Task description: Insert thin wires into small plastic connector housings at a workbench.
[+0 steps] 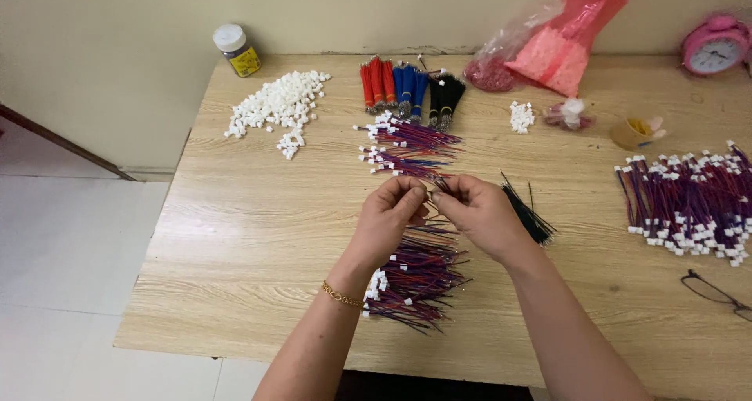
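Note:
Both of my hands meet above the middle of the wooden table [235,236]. My left hand [389,213] pinches a small piece at its fingertips, and my right hand [478,213] pinches a thin wire end [439,186] against it. A bundle of black wires [531,217] lies just right of my right hand. Under my wrists lies a pile of red and blue wires with white connectors [415,276]. A smaller heap of the same wired connectors [407,146] lies just beyond my fingers.
Loose white connectors [274,107] are heaped at the far left beside a small jar [236,50]. Red, blue and black wire bundles [407,84] lie at the back. A pink plastic bag [564,41], a pink clock [714,47], a large wired pile [693,205] and glasses [717,293] occupy the right.

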